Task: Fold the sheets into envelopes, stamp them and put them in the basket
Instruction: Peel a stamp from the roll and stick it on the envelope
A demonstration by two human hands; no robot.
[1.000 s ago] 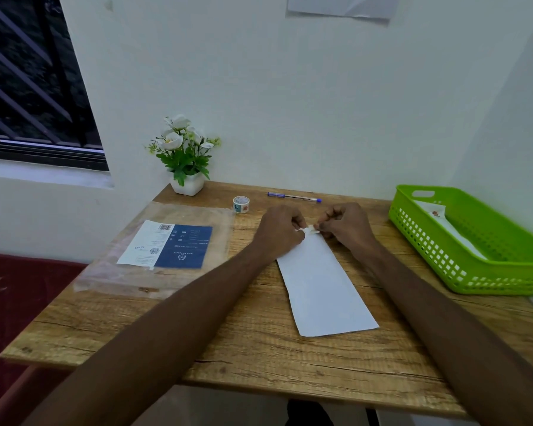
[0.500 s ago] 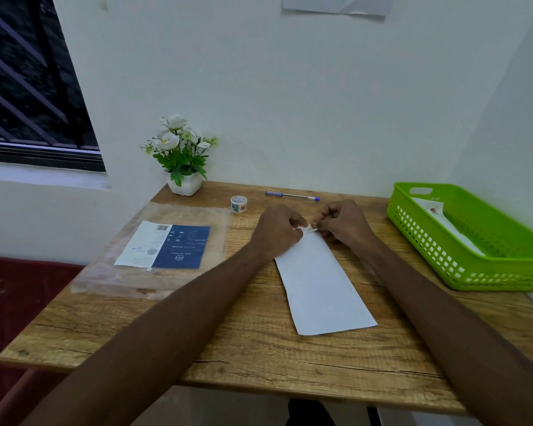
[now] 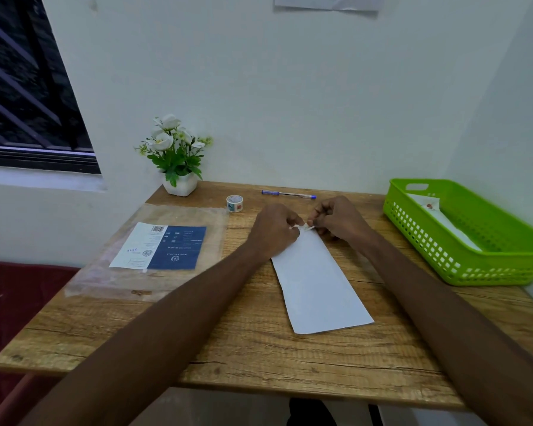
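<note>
Head view: folded white sheet (image 3: 319,284) lies lengthwise on the wooden table (image 3: 228,348). Left hand (image 3: 274,230) and right hand (image 3: 340,218) meet at its far end, fingers curled, both pinching a small white sticker (image 3: 307,227). Green basket (image 3: 474,272) at right holds a stamped envelope (image 3: 440,216). Tape roll (image 3: 234,203), pen (image 3: 288,194), flower pot (image 3: 179,184) behind; plastic sleeve (image 3: 154,250) at left.

My white folded sheet (image 3: 319,287) lies on wood-grain brown tabletop (image 3: 228,348); the perforated basket (image 3: 474,259) is lime green, the pen (image 3: 288,194) blue.
</note>
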